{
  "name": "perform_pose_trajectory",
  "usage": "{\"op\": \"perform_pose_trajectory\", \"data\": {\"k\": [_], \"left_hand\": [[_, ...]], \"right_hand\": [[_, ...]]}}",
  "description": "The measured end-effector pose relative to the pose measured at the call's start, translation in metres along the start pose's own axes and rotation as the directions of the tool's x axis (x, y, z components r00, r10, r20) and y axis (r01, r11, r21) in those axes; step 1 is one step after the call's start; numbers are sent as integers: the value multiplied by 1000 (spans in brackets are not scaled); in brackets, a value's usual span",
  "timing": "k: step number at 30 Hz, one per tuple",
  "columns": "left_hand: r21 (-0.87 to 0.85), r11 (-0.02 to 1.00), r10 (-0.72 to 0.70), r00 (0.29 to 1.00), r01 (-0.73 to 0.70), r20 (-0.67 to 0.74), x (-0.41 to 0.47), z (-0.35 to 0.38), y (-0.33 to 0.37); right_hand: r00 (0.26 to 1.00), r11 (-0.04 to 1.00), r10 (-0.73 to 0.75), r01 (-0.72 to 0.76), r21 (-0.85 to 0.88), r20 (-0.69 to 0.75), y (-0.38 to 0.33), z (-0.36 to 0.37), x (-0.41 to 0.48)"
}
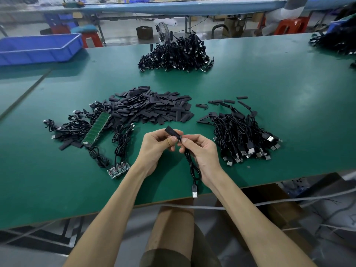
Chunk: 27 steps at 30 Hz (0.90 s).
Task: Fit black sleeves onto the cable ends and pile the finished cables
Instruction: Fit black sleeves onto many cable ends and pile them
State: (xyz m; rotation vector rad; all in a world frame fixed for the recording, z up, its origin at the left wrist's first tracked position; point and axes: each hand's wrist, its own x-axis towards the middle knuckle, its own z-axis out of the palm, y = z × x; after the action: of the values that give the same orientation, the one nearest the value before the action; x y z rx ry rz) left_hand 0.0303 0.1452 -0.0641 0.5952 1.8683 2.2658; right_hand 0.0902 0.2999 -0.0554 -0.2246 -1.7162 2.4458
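My left hand [156, 149] pinches a flat black sleeve [172, 131] between thumb and fingers, just above the green table. My right hand [200, 151] pinches a black cable [191, 166] right where its end meets the sleeve. The cable loops down below my right hand, and its USB plug [194, 192] hangs at the table's front edge. A heap of loose black sleeves [154, 108] lies beyond my hands. Cables with small green boards [96, 130] lie to the left. A pile of sleeved cables [242, 137] sits to the right.
A large heap of black cables [176, 54] sits at the far middle of the green table [269, 83]. A blue bin [38, 48] stands at the far left. More cables [335, 41] lie at the far right. A seated person [285, 18] works at the bench behind.
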Motion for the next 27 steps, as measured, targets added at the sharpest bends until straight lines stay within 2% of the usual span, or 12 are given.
{"op": "perform_pose_trajectory", "data": {"k": [9,18,27], "left_hand": [[-29,999,-36,999,35,-37,-1,0,1],[39,999,-9,1000,10,-20,-1,-1,-2],[-45,998,-49,998,47,-36,-1,1,0]], "right_hand": [[999,999,-38,38,-25,-12,2,1,1],[998,998,-58,58,-13,14,3,1,0],[996,997,-80,81,-20,35,5,5,0]]}}
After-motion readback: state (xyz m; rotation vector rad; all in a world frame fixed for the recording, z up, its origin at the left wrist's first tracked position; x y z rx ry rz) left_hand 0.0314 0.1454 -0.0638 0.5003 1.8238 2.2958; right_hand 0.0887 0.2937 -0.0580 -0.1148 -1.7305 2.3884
